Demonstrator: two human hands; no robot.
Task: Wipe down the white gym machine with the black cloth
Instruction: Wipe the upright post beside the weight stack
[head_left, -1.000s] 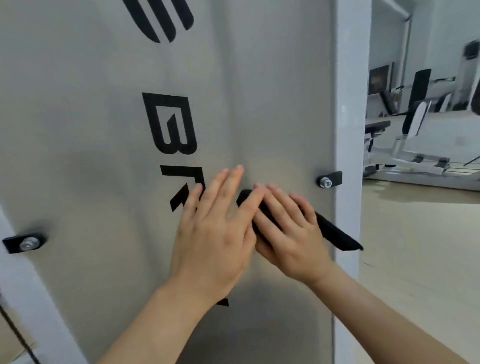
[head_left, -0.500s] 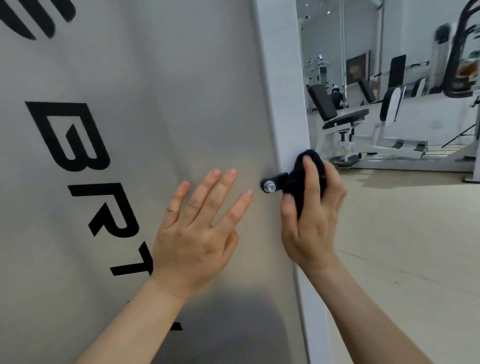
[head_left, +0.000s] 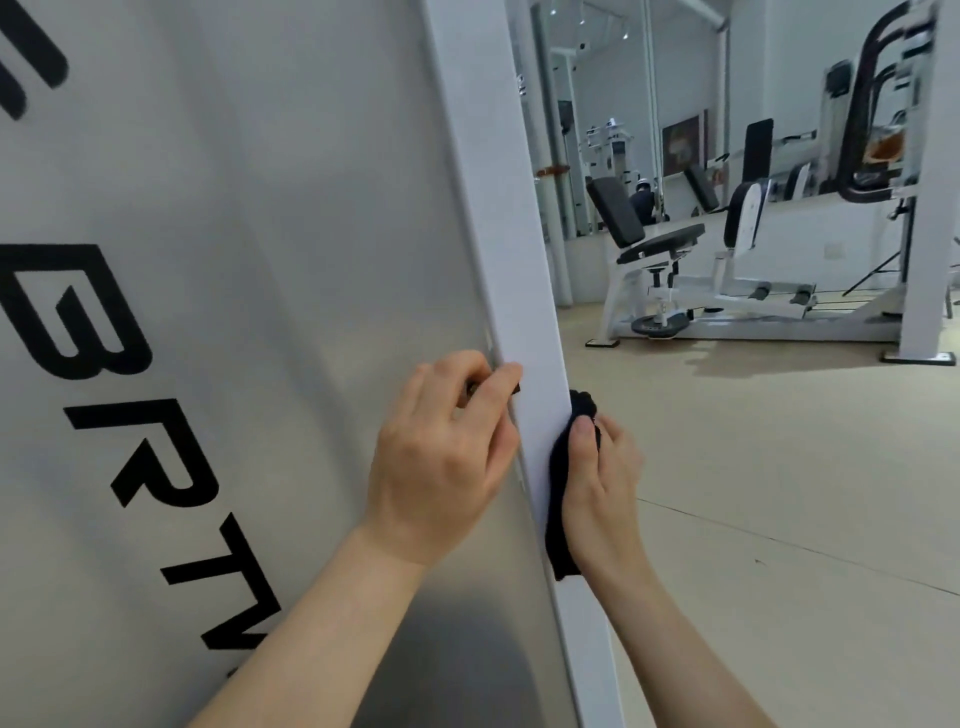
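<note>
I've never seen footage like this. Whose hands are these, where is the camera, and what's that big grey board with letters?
No robot here: these are a person's two bare hands, filmed by a camera worn on the head, looking forward and down. The grey panel with black lettering is the side of a white gym machine; the white post is its frame. The right hand holds a black cloth against the post's side to wipe it. The left hand curls its fingers round a small black bracket at the panel's edge. Behind, on the beige floor, stands another machine with a black seat.
</note>
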